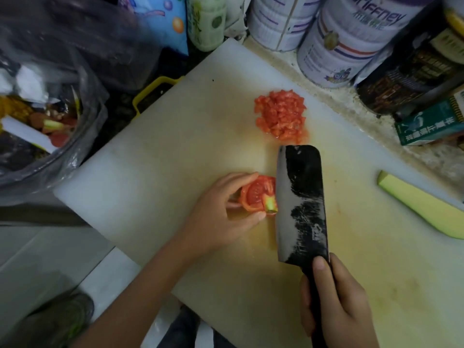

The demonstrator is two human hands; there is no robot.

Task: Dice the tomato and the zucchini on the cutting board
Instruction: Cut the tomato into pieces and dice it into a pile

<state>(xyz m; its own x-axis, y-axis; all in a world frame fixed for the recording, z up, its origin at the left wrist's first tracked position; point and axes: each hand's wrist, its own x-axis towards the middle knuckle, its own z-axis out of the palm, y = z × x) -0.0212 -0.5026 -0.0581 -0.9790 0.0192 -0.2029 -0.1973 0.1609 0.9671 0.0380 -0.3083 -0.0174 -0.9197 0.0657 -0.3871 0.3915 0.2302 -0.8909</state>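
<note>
Cleaver (301, 204) against a tomato piece (258, 194) on the cutting board (175, 159)

Nearest the camera, the right hand (336, 305) was wrapped around the cleaver's dark handle, thumb laid along the top, with the broad blade pointing away and its left side touching the tomato piece. The left hand (226, 212) pinched that piece between fingers and thumb, cut face up and green stem core next to the blade, near the middle of the board. At the board's right edge, well apart from the knife, lay a long zucchini piece (421, 207) with its pale flesh up. Farther back sat a heap of diced tomato (280, 115), just beyond the blade's tip. Behind the board stood tins (351, 41) and a green box (431, 124), and a plastic bag of scraps (50, 109) was on the left.
</note>
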